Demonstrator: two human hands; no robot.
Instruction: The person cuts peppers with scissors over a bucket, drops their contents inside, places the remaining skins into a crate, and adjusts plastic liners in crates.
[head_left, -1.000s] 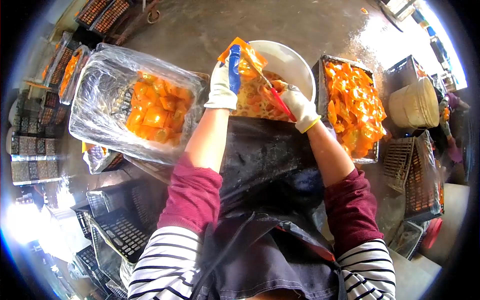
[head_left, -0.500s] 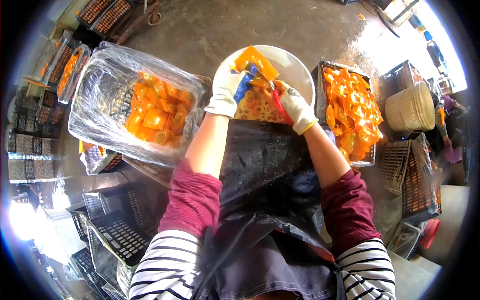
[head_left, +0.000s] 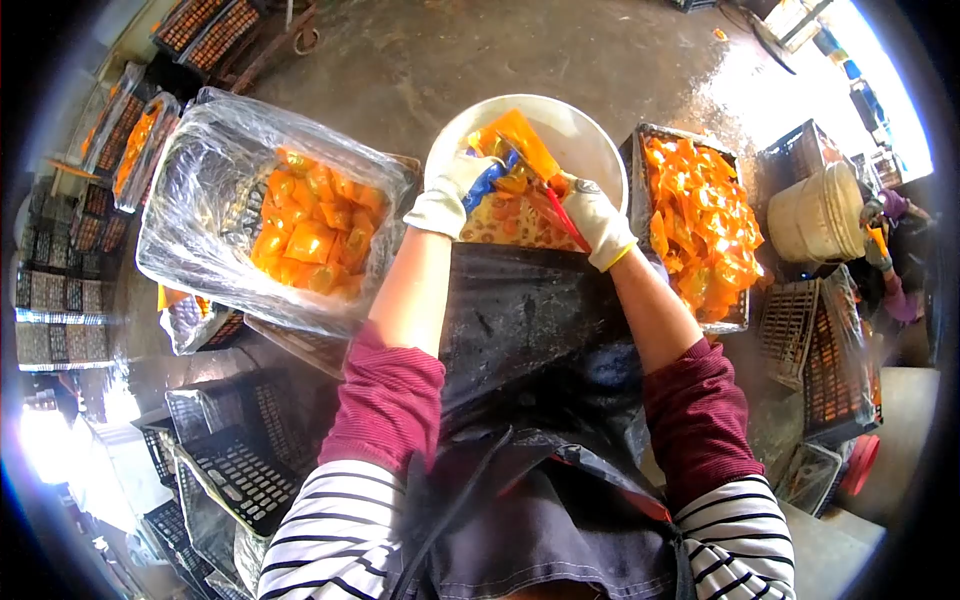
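Wet grey floor [head_left: 390, 70] spreads beyond the white bucket [head_left: 590, 135] at twelve o'clock. The orange packet [head_left: 530, 142] has dropped from near the rim to well within the bucket's outline, so spills would likely land inside. The left hand [head_left: 452, 192] is clamped on it; the right hand [head_left: 597, 222] closes round a red-handled cutter [head_left: 570, 224] (blade mostly hidden). Crates sit at ten [head_left: 200, 200] and two [head_left: 636, 168], holding orange pieces.

Orange plastic packet [head_left: 527, 143]: glossy, tilted, above the bucket's mouth. Red-handled tool [head_left: 567, 216]: slanted, upper end at the packet's lower edge; type unclear. White bucket [head_left: 592, 138]: round, upright, open, partly filled with liquid and roundish orange-brown pieces.
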